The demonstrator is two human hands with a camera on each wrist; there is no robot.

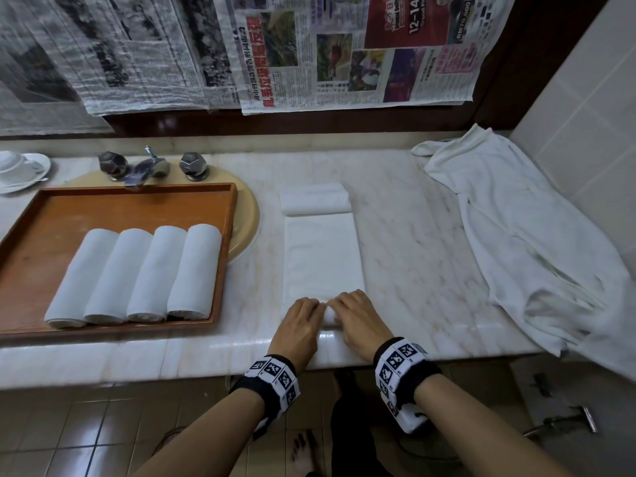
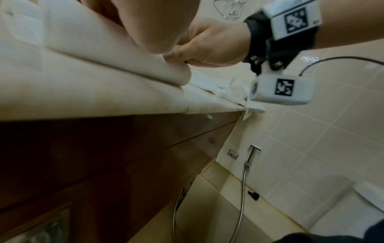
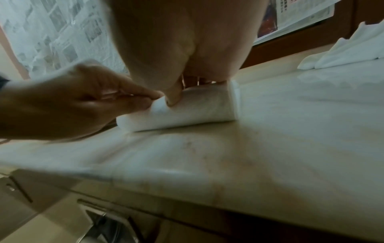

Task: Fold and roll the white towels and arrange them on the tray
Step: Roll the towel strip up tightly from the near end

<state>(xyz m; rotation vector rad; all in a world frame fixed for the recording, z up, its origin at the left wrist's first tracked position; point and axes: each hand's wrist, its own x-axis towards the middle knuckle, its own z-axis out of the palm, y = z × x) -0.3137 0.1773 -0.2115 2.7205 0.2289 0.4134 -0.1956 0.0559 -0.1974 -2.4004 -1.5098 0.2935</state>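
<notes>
Head view: four rolled towels on one tray.

On the far wall, the right-hand newspaper sheet hangs upside down, its red advert showing "12-14" and "RM20,000" beside large Chinese headlines too inverted and small to read surely.

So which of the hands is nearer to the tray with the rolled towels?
Left. The left hand is on the tray-side end of the towel being rolled, beside the tray. The right hand is on the far end.
</notes>
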